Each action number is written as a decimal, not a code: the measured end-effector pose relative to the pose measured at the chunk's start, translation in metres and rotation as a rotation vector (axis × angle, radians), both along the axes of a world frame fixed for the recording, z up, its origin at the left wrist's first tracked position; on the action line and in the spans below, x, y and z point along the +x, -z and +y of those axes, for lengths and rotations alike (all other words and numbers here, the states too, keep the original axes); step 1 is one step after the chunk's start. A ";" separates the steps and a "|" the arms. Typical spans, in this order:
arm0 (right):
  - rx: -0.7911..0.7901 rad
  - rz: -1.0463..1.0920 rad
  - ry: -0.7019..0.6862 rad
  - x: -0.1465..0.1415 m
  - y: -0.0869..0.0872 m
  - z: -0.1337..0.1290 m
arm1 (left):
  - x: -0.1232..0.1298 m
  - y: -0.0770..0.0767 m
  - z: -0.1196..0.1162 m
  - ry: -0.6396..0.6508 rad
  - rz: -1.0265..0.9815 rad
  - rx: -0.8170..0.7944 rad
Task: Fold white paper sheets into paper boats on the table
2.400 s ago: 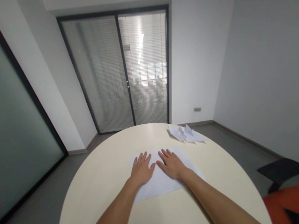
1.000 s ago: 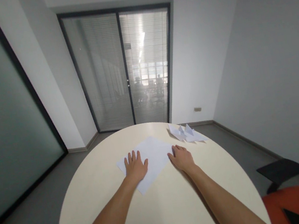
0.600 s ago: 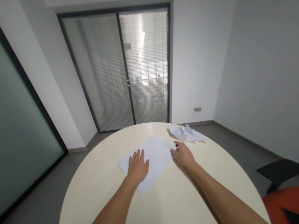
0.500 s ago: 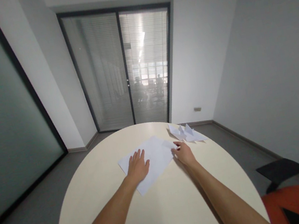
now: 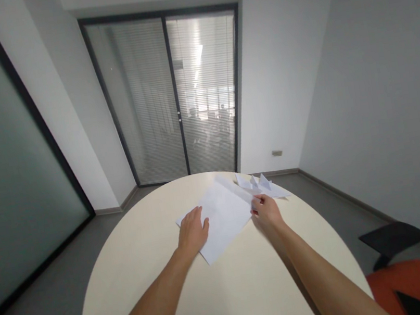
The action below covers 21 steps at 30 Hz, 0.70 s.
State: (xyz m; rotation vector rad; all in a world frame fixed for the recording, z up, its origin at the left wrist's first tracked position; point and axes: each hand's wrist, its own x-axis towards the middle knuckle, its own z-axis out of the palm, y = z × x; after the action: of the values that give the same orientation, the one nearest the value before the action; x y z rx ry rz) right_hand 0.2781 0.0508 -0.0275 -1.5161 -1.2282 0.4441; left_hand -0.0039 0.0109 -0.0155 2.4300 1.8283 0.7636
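Note:
A white sheet of paper (image 5: 224, 213) lies at a slant on the round table. My left hand (image 5: 193, 228) rests flat on its left part, fingers together and thumb out to the side. At the sheet's right corner, my right hand (image 5: 268, 211) pinches the paper between thumb and fingers. The strip along the upper right edge looks slightly raised and a little blurred. Just beyond my right hand sit folded paper shapes (image 5: 265, 183) with upright points, partly overlapped in view by the sheet's edge.
The pale round table (image 5: 224, 303) fills the lower middle. At the right stands a chair with a red-orange seat (image 5: 418, 284) and a black armrest (image 5: 393, 238). A glass door with blinds (image 5: 173, 100) is across the room; a frosted glass panel (image 5: 7, 172) is at left.
The sheet has shifted right and away from me, its far corner nearing the folded shapes. My right hand has moved slightly right with its corner; my left hand's fingers have drawn closer together.

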 end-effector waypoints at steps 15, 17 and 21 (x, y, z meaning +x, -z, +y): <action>0.409 0.105 -0.346 -0.027 -0.050 -0.028 | -0.019 -0.020 0.026 -0.053 -1.185 -0.358; 0.419 0.113 -0.418 -0.034 -0.055 -0.033 | -0.026 -0.031 0.026 -0.019 -1.345 -0.474; 0.388 0.126 -0.555 -0.045 -0.067 -0.046 | -0.039 -0.053 0.017 0.160 -1.460 -0.572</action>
State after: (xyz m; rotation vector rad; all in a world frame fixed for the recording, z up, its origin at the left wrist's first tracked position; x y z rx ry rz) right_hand 0.2330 0.0051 0.0397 -0.7981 -1.5276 0.6090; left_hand -0.0428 0.0280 0.0375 0.9913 0.9635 1.2291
